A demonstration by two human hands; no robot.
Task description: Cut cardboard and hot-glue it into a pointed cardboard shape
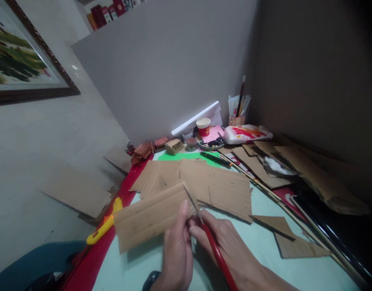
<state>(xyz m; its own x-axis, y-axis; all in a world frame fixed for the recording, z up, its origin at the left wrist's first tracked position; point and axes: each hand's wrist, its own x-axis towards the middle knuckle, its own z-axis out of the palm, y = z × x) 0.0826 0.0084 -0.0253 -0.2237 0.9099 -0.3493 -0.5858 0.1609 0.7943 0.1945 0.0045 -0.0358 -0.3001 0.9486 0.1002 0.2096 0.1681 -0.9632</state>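
Observation:
A strip of brown corrugated cardboard (149, 216) slants over the table, pinched near its right end between the thumb and fingers of my left hand (177, 238). Closed around red-handled scissors (214, 248) is my right hand (228, 238). The scissors' blade lies across the right end of the strip, its tip by the upper corner; I cannot tell whether the blades are apart. Both hands are close together, nearly touching. Behind the strip, larger cardboard pieces (225, 188) lie flat on a pale green sheet (261, 234).
At the left edge lies a yellow tool (104, 228). Bamboo sticks (273, 198), a black pen (214, 159) and stacked cardboard (319, 178) occupy the right side. A red paper cup (203, 128), a tissue pack (246, 133) and a brush holder (237, 120) stand at the back.

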